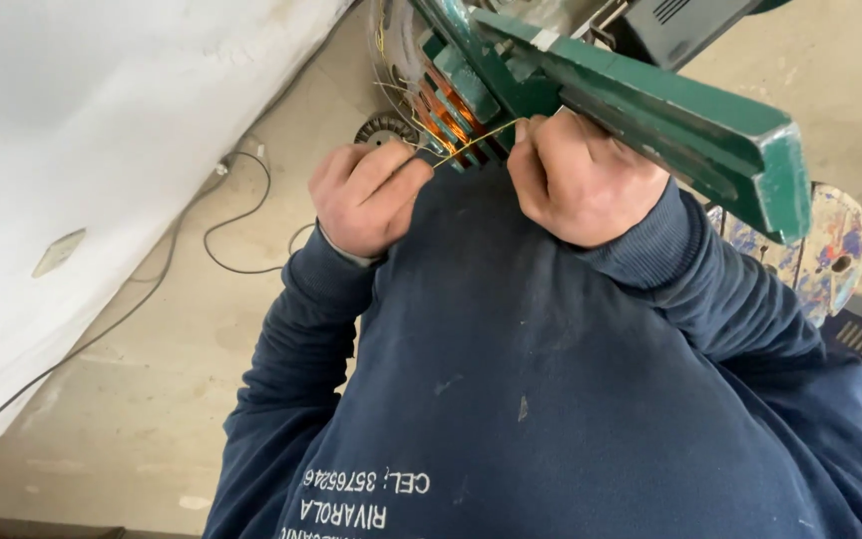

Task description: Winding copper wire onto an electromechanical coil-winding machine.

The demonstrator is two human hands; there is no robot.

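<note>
Pinching the thin copper wire [471, 140] taut between left hand [366, 197] and right hand [579, 180], we keep it level at the green motor's [491, 80] winding slots [448, 125]

Left hand [366, 195]: closed on a thin wire [471, 142]. Right hand [581, 180]: closed on the same wire, pressed under a green frame [670, 110]. Copper coils [448, 118]: set between green slats, just above both hands. Navy sweatshirt [551, 399]. Black cable [231, 220] on concrete floor [152, 399]. White wall [72, 150], left.

Green machine frame [650, 110], orange copper windings [448, 118], navy sweatshirt [551, 399], paint-splattered stool [830, 250]
</note>
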